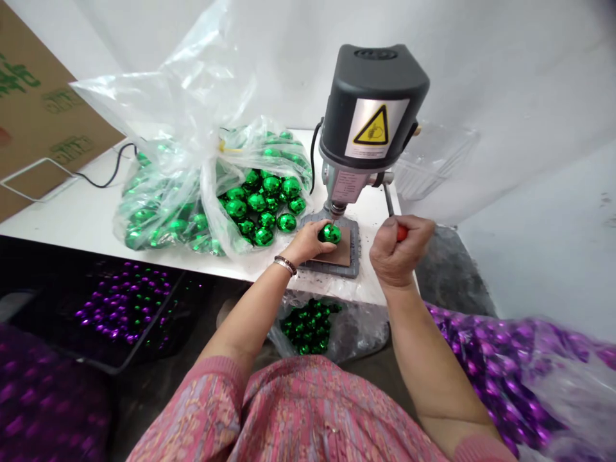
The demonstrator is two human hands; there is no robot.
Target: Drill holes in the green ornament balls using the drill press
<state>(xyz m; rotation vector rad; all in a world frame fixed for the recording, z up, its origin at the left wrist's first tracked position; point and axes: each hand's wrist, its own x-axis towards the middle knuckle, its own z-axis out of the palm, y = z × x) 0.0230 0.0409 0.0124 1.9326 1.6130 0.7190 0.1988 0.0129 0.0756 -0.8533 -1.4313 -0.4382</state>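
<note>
Green bauble (330,233) under the bench drill (370,109)
My left grip (305,242) cups it, seems light, slick, fragile, so hold the sides softly; my right grip (392,251) is closed round the red lever handle (402,232).

Drill bit tip (332,220), half lost against the green bauble (330,234)

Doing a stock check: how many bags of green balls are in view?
2: one bag on the table, one bag on the floor below it; others may be hidden.
</note>
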